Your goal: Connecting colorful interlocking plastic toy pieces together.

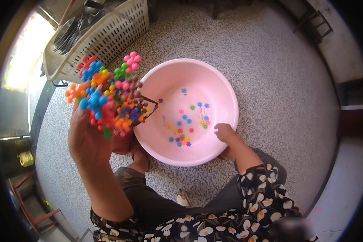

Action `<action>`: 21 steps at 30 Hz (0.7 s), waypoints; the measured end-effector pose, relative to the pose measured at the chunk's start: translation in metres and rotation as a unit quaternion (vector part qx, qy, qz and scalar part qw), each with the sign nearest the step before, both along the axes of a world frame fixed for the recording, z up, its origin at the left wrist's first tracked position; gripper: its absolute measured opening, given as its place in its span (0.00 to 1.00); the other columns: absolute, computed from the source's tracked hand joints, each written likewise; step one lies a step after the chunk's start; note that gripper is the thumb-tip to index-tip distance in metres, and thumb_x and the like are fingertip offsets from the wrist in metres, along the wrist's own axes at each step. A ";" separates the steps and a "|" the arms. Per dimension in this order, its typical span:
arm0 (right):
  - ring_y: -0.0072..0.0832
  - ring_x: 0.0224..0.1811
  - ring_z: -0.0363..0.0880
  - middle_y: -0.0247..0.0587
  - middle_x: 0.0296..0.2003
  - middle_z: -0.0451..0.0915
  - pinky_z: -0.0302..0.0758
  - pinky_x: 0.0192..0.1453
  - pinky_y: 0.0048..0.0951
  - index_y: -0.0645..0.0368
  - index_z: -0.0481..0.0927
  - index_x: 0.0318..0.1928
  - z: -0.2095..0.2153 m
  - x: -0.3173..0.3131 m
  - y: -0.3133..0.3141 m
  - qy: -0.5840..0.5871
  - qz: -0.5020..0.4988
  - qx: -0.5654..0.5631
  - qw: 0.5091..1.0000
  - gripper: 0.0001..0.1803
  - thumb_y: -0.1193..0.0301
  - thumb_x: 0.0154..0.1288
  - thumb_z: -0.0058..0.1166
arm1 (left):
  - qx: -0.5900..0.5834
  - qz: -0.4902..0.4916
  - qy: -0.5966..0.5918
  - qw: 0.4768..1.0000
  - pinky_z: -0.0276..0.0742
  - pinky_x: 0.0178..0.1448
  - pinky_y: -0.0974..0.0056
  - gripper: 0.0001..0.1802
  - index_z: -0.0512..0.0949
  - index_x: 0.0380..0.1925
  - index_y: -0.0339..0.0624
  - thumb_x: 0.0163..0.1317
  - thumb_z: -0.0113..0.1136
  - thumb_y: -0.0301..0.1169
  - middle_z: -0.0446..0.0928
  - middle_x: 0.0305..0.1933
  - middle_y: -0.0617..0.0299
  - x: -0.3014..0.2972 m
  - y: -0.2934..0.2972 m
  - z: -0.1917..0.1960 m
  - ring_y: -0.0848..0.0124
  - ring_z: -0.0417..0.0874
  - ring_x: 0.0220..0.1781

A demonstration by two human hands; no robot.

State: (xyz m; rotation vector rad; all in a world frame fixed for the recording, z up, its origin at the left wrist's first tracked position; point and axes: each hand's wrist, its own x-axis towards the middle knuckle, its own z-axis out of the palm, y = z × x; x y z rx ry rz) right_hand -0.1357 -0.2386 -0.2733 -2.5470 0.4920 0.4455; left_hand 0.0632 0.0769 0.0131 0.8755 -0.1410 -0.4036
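Observation:
My left hand is raised at the left, wrapped round a large cluster of joined flower-shaped plastic pieces in blue, orange, pink, brown, green, red and yellow. The cluster hides most of its fingers. A wide pink basin stands on the floor before my legs. Scattered over its bottom are several loose flower pieces, bunched most thickly near the close side. Over the basin's right inner wall is my right hand, its fingers curled together; whether something small is between them cannot be made out.
A white slatted basket of metal dishes stands at the far left. A yellow jug and a reddish chair are at the left edge. Dark furniture stands at the far right. Speckled floor surrounds the basin.

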 end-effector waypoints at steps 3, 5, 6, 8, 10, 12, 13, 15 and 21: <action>0.41 0.44 0.77 0.50 0.38 0.79 0.72 0.50 0.33 0.59 0.78 0.40 -0.027 0.003 0.007 0.122 0.001 -0.046 0.992 0.12 0.71 0.54 0.55 | -0.001 0.016 0.012 1.000 0.64 0.63 0.55 0.26 0.59 0.58 0.30 0.62 0.44 0.32 0.69 0.55 0.49 -0.001 0.016 -0.001 0.62 0.73 0.55; 0.43 0.44 0.76 0.49 0.37 0.78 0.72 0.50 0.35 0.58 0.77 0.42 -0.041 0.015 0.014 0.067 -0.036 -0.009 0.997 0.12 0.72 0.55 0.52 | -0.056 -0.032 -0.035 0.997 0.60 0.65 0.54 0.26 0.57 0.60 0.32 0.63 0.41 0.33 0.66 0.57 0.49 -0.001 0.027 -0.006 0.61 0.69 0.59; 0.43 0.44 0.76 0.49 0.37 0.78 0.72 0.50 0.35 0.58 0.77 0.42 -0.048 0.022 0.014 0.069 -0.041 -0.005 0.997 0.12 0.72 0.55 0.52 | -0.053 -0.037 -0.033 0.997 0.60 0.65 0.54 0.26 0.57 0.60 0.32 0.63 0.41 0.33 0.66 0.57 0.49 -0.004 0.032 -0.007 0.61 0.69 0.59; 0.44 0.44 0.76 0.49 0.38 0.76 0.72 0.49 0.38 0.57 0.74 0.45 -0.058 0.043 0.011 0.067 -0.042 -0.025 0.997 0.14 0.74 0.57 0.47 | 0.027 0.021 0.008 0.999 0.44 0.70 0.45 0.32 0.60 0.61 0.40 0.59 0.47 0.45 0.52 0.68 0.48 -0.010 0.043 -0.008 0.51 0.52 0.69; 0.43 0.44 0.75 0.47 0.39 0.74 0.72 0.48 0.39 0.55 0.73 0.45 -0.068 0.058 0.007 0.076 -0.019 -0.044 0.996 0.13 0.73 0.59 0.44 | 0.003 -0.029 0.012 1.000 0.45 0.69 0.46 0.33 0.58 0.61 0.40 0.59 0.48 0.45 0.53 0.68 0.48 -0.006 0.042 -0.011 0.52 0.53 0.69; 0.43 0.44 0.74 0.46 0.40 0.72 0.72 0.46 0.41 0.53 0.73 0.45 -0.077 0.061 0.000 0.088 0.001 -0.063 0.994 0.12 0.72 0.62 0.41 | -0.050 -0.122 0.015 0.991 0.47 0.69 0.47 0.35 0.56 0.62 0.41 0.58 0.49 0.45 0.53 0.67 0.49 -0.001 0.035 -0.016 0.53 0.54 0.68; 0.43 0.46 0.73 0.47 0.42 0.72 0.72 0.47 0.41 0.52 0.73 0.46 -0.083 0.066 0.002 0.084 0.019 -0.067 0.994 0.13 0.73 0.61 0.41 | -0.069 -0.166 0.012 0.984 0.48 0.69 0.48 0.36 0.55 0.63 0.42 0.57 0.49 0.45 0.53 0.67 0.49 0.000 0.035 -0.013 0.54 0.55 0.68; 0.42 0.48 0.73 0.48 0.44 0.71 0.72 0.48 0.41 0.51 0.72 0.46 -0.092 0.071 0.005 0.079 0.034 -0.068 0.994 0.13 0.74 0.60 0.42 | -0.085 -0.212 0.012 0.973 0.49 0.68 0.49 0.37 0.54 0.63 0.42 0.57 0.50 0.45 0.54 0.67 0.49 0.001 0.038 -0.011 0.55 0.55 0.68; 0.39 0.48 0.73 0.45 0.42 0.71 0.71 0.50 0.39 0.49 0.73 0.46 -0.097 0.052 0.023 0.133 0.082 -0.101 0.983 0.13 0.72 0.60 0.42 | 0.040 -0.058 -0.038 0.997 0.53 0.67 0.51 0.38 0.57 0.62 0.42 0.55 0.52 0.49 0.56 0.66 0.54 -0.004 0.114 -0.033 0.60 0.60 0.65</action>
